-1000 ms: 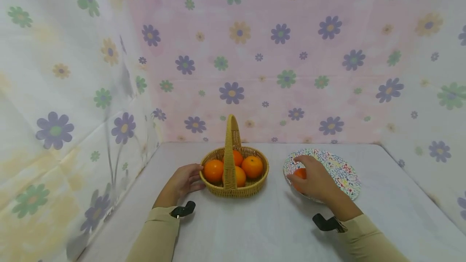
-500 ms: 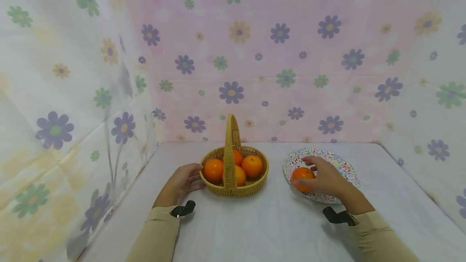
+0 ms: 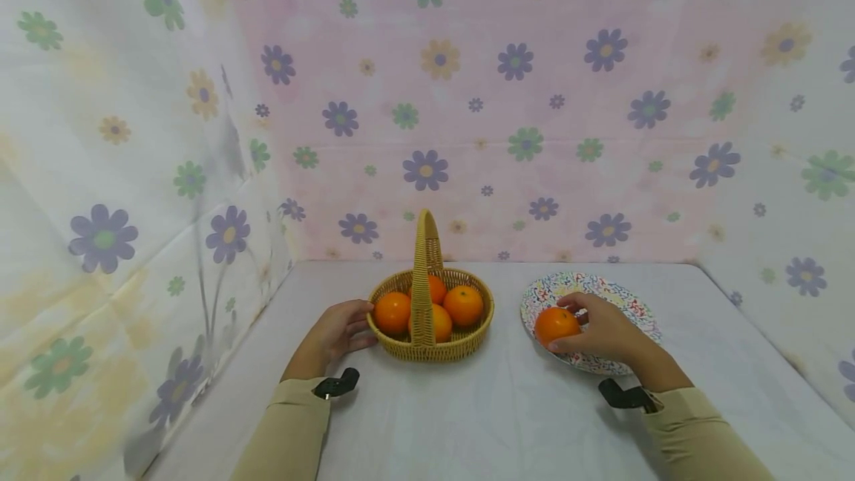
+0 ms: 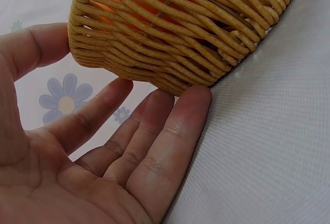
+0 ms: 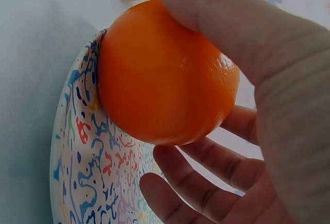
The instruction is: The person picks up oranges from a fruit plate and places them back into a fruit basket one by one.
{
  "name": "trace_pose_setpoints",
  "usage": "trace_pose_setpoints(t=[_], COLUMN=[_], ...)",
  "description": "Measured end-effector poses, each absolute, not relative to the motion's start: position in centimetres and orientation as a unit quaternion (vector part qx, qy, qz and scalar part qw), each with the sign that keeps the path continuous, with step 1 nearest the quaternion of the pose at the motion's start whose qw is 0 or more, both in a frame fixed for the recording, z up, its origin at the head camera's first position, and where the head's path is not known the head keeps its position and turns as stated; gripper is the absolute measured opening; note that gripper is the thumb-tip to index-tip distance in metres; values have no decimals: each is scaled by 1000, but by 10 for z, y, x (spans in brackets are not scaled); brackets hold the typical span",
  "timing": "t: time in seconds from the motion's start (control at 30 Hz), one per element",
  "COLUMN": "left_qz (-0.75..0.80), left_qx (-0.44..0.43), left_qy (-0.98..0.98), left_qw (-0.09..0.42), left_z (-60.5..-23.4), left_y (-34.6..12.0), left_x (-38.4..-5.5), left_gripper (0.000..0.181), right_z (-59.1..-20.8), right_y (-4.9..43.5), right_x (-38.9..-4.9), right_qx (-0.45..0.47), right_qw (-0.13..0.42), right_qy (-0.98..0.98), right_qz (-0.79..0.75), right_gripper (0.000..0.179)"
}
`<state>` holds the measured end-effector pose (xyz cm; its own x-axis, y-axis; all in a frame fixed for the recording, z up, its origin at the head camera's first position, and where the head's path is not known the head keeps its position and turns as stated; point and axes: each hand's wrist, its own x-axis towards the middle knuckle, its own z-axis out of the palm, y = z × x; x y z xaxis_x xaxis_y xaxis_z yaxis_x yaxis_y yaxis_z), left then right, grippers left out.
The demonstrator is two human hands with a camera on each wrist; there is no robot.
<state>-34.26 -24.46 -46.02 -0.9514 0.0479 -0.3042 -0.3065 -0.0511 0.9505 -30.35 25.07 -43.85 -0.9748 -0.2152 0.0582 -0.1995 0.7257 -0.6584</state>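
Note:
A yellow wicker basket (image 3: 434, 351) with a tall arched handle stands mid-table, with several oranges (image 3: 462, 306) inside it. My left hand (image 3: 341, 331) is at the basket's left side, its fingers fairly straight; in the left wrist view fingertips (image 4: 193, 97) touch the woven wall low down, and another digit meets it higher up. To the right, a single orange (image 3: 556, 327) sits at the near left part of a speckled, multicoloured plate (image 3: 634, 310). My right hand (image 3: 601, 332) holds this orange from its right side, thumb (image 5: 221, 12) over it and curved fingers behind.
A white cloth covers the table (image 3: 441, 421). Flower-patterned curtains (image 3: 481, 110) rise behind it and along both sides. The basket handle (image 3: 422, 273) stands well above the fruit.
My right hand has shifted a little to the right, so more of the orange on the plate shows. My left hand and the basket stay where they were.

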Motion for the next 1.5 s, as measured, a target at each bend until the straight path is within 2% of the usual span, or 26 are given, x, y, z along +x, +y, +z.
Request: trace_pose_setpoints(t=[0.3,0.9,1.5], left_qz=[720,722,716], left_qx=[-105,-92,-95], left_qy=[675,676,683], left_qw=[119,114,110], left_z=[-461,-459,-468], left_y=[-244,-251,-248], left_x=[-343,-344,-347], left_gripper=[40,35,43], right_z=[-439,-432,-423], right_y=[249,235,216], right_x=[-305,-304,-304], right_qx=[-110,-135,-177], right_qw=[-2,-37,-99], right_qy=[931,928,916], right_qz=[-349,-344,-347], right_gripper=[79,76,67])
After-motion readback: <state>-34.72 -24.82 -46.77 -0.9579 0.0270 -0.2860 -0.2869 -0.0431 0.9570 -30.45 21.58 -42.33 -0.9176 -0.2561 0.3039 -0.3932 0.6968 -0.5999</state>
